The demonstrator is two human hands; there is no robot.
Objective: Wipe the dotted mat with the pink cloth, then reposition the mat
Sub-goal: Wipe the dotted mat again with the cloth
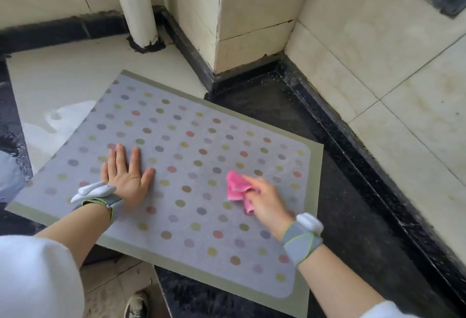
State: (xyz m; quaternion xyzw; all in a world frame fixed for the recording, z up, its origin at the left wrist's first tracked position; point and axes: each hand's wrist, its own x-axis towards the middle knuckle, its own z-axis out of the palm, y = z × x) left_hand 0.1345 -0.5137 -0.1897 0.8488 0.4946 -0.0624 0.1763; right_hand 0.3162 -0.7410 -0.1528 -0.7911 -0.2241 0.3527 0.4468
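The dotted mat, grey with coloured dots and a pale green border, lies flat and askew on the floor, partly on cream tile and partly on black stone. My left hand rests palm down on the mat's left part, fingers spread, holding nothing. My right hand grips the crumpled pink cloth and presses it on the mat right of the middle. The hand and cloth look slightly blurred.
A white pipe rises from the floor at the back. A tiled column and wall with black skirting stand behind and to the right. A wet patch shows left of the mat. A shoe is at the bottom edge.
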